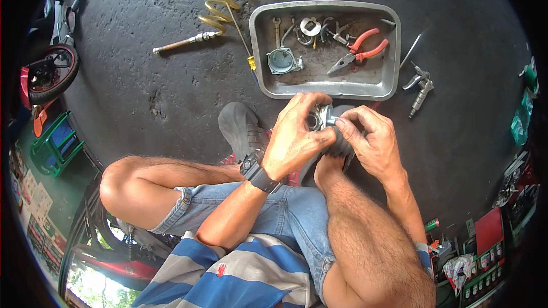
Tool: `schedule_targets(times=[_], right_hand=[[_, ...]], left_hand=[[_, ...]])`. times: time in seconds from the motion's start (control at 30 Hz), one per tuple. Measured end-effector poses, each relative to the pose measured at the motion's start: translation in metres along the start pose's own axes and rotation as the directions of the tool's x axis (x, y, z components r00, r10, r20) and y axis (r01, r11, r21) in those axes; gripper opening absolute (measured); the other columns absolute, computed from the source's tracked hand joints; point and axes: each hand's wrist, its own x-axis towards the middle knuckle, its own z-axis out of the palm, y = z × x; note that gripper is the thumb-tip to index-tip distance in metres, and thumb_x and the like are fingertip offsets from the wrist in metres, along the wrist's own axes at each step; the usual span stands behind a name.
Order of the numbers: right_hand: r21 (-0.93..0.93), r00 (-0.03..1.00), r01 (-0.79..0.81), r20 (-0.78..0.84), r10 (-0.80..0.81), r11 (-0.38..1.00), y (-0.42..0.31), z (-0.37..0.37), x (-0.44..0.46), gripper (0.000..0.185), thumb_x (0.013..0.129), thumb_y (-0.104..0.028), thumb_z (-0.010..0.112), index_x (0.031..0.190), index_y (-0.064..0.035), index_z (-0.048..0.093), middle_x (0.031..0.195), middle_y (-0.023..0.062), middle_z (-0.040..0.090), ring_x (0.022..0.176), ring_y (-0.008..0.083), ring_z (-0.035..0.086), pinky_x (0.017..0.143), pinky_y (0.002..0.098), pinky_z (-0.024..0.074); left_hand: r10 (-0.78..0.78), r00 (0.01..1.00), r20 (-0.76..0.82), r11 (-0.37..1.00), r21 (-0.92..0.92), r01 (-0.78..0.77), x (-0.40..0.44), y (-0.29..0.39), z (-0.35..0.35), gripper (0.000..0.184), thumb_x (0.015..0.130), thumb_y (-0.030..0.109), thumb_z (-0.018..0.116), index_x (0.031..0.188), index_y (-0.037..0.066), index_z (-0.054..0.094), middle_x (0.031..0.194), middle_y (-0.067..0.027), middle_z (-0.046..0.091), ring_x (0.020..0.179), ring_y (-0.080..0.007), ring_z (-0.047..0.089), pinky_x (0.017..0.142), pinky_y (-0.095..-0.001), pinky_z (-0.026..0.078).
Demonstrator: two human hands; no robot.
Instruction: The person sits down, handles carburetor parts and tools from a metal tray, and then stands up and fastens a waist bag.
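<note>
Far left, motorcycle wheel (52, 75). Coiled hose (220, 5) on dark floor (125, 74). Left hand (298, 131), watch (260, 175) on wrist, curled around small metal part (323, 116), held just in front of metal tray (325, 89). In tray: round cup (281, 61) at left, wrench (277, 31), red-handled pliers (358, 55) at right. Right hand (374, 137): thumb and finger pinch small silver piece (332, 120) against part's right side. Right of tray, air gun (422, 88) on floor.

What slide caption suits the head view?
Left hand and right hand handle a small silvery metal part near a rectangular grey metal tray.
</note>
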Motion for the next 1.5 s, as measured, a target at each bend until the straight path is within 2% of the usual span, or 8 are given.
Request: schedule_targets(times=[0.13,0.37,0.6,0.73,0.83,1.17,1.37,1.5], right_hand=[[0.038,0.994,0.108,0.012,-0.109,0.993,-0.002,-0.002,0.001,0.012,0.092,-0.006,0.07,0.1,0.0015,0.066,0.091,0.011,0.065,0.077,0.0221,0.064,0.07,0.0347,0.052],[0.005,0.989,-0.13,0.077,0.129,0.992,-0.001,-0.003,0.002,0.013,0.091,-0.005,0.07,0.102,0.0019,0.065,0.09,0.0097,0.067,0.077,0.0171,0.063,0.071,0.0322,0.0526],[0.131,0.995,0.045,-0.099,-0.032,0.99,-0.006,0.005,0.003,0.015,0.092,-0.011,0.073,0.095,0.0023,0.067,0.081,0.01,0.066,0.07,0.0173,0.061,0.064,0.0329,0.0489],[0.022,0.976,-0.201,0.094,0.198,0.979,-0.002,-0.005,0.003,0.013,0.091,-0.006,0.071,0.101,0.0007,0.065,0.086,0.0068,0.065,0.073,0.0149,0.06,0.066,0.032,0.0505],[0.124,0.998,0.001,-0.067,0.008,0.992,-0.005,0.004,0.001,0.014,0.094,-0.011,0.07,0.098,0.0013,0.066,0.08,0.0064,0.064,0.068,0.0141,0.058,0.065,0.0308,0.0498],[0.132,0.994,-0.11,-0.005,0.111,0.985,-0.005,-0.005,0.002,0.015,0.093,-0.009,0.072,0.1,0.0027,0.066,0.082,0.0078,0.067,0.073,0.01,0.061,0.066,0.028,0.0508],[0.391,0.985,-0.081,-0.11,0.134,0.917,-0.009,-0.016,-0.002,0.014,0.096,-0.006,0.069,0.106,0.0035,0.068,0.091,0.0053,0.071,0.082,0.0103,0.064,0.073,0.0253,0.0527],[0.53,0.978,-0.045,-0.149,0.145,0.847,-0.016,-0.022,-0.001,0.017,0.096,-0.003,0.068,0.111,0.004,0.068,0.096,0.006,0.071,0.088,0.0115,0.066,0.079,0.0249,0.0546]], left_hand=[[0.008,1.0,-0.019,1.0,0.006,-0.008,-0.001,-0.002,0.001,0.048,0.07,0.011,0.071,0.117,0.0,0.065,0.112,-0.0148,0.066,0.107,-0.0281,0.064,0.097,-0.0381,0.05],[0.013,1.0,-0.022,1.0,0.016,-0.013,0.001,0.001,0.001,0.048,0.07,0.011,0.072,0.117,-0.001,0.064,0.112,-0.015,0.066,0.108,-0.0284,0.064,0.098,-0.0377,0.049],[0.0,1.0,-0.021,1.0,-0.021,-0.001,0.001,0.001,0.002,0.048,0.071,0.01,0.072,0.117,0.0,0.064,0.112,-0.0143,0.065,0.107,-0.0274,0.063,0.097,-0.0374,0.049],[0.002,1.0,-0.009,1.0,0.002,-0.002,0.003,0.003,0.0,0.048,0.071,0.01,0.072,0.118,0.001,0.064,0.111,-0.0136,0.065,0.106,-0.027,0.063,0.097,-0.0371,0.049],[0.01,1.0,-0.012,1.0,-0.002,-0.01,0.002,0.002,0.001,0.049,0.071,0.01,0.072,0.118,0.001,0.064,0.111,-0.0131,0.065,0.105,-0.0269,0.063,0.096,-0.0369,0.048],[0.057,0.998,-0.017,0.998,0.007,-0.057,0.003,-0.001,0.0,0.048,0.072,0.008,0.072,0.119,0.001,0.064,0.111,-0.0091,0.064,0.101,-0.0195,0.062,0.092,-0.0326,0.049],[-0.222,0.974,0.05,0.842,-0.494,0.218,0.007,0.012,-0.007,0.046,0.079,-0.003,0.068,0.124,0.0,0.061,0.112,-0.0024,0.061,0.095,-0.0061,0.058,0.082,-0.0223,0.049],[-0.153,0.986,-0.069,0.894,-0.435,0.108,0.025,0.001,-0.004,0.047,0.077,0.001,0.068,0.122,-0.001,0.059,0.111,-0.0063,0.06,0.096,-0.0114,0.058,0.081,-0.0258,0.05]])
